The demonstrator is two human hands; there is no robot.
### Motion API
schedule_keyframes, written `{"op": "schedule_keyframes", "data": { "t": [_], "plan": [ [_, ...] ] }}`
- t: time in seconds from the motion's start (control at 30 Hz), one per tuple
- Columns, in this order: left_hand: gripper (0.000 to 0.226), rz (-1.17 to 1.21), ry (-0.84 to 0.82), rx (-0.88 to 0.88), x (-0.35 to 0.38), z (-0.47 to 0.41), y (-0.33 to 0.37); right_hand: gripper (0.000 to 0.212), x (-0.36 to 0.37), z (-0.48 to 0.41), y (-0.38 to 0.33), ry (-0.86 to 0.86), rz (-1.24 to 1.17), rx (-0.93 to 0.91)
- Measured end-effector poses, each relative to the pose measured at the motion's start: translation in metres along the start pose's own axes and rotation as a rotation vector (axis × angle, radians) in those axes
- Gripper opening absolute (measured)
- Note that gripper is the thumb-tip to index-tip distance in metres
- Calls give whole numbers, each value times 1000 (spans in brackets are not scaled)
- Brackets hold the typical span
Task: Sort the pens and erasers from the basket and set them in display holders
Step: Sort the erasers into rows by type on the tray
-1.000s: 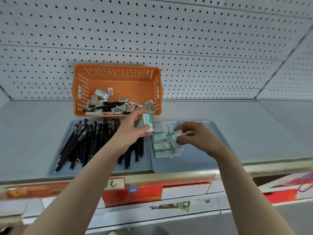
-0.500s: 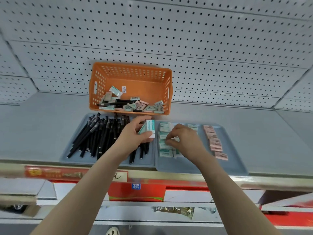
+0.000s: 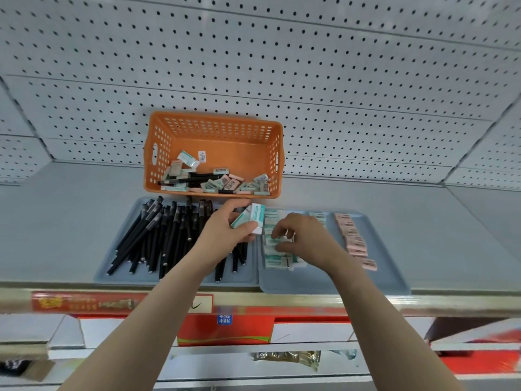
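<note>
**Both hands at the eraser tray**

Head view: the left hand had its fingers closed round a small eraser stack, held above the seam between 2 grey trays along the shelf's front edge. The right hand pinched a green eraser in the green row on the right tray, with a pink row beside it, nearer the shelf's right edge. Black pens lay across the left tray. The orange basket stood at the back edge, holding more erasers and a pen.

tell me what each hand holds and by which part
The left hand grips stacked erasers at their lower end. The right hand pinches a green eraser on the tray; which part is hidden.
</note>
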State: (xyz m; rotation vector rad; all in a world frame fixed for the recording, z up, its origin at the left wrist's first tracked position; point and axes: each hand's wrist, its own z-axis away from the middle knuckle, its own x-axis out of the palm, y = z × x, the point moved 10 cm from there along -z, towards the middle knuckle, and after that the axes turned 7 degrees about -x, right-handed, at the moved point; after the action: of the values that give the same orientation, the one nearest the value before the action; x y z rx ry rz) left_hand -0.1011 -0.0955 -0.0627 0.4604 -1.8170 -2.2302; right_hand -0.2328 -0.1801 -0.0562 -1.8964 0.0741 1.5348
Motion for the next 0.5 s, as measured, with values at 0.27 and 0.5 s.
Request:
{"op": "schedule_keyframes", "data": {
  "t": [0.27, 0.5],
  "plan": [
    [43, -150, -78, 80, 19, -2, 11, 23, -26, 7, -1, 231, -735, 145],
    [31, -52, 68, 12, -1, -10, 5, 16, -39, 18, 32, 372, -598, 278]
  ]
}}
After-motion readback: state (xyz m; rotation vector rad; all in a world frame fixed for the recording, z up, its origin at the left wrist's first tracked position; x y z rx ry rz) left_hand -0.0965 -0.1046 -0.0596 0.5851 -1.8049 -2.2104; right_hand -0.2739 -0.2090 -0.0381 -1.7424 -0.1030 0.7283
